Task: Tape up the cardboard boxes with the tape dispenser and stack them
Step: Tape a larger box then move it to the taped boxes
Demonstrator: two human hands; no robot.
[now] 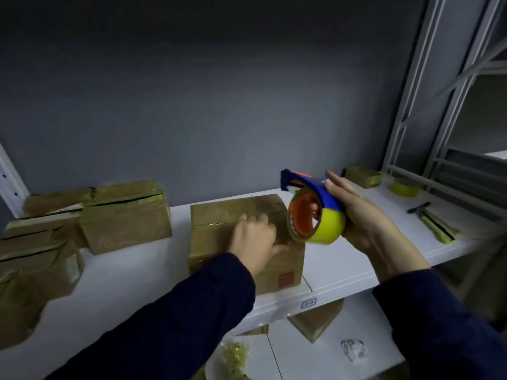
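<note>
Right hand [365,215] wrapped round the blue-handled tape dispenser with its yellow roll and orange core [315,215], held up just right of the brown taped cardboard box [211,229]. Left hand [255,237] lies on that box's top, fingers bent and blurred; whether it grips or only presses, I cannot tell. The box sits mid-way along a white shelf board [137,270] against a grey wall [219,105], a pale metal rack frame [411,105] at right. More brown boxes [126,218] stacked at left, all closed, contents hidden.

Dim grey wall [219,105], white shelf [343,267], pale metal racking [428,111] at right
</note>
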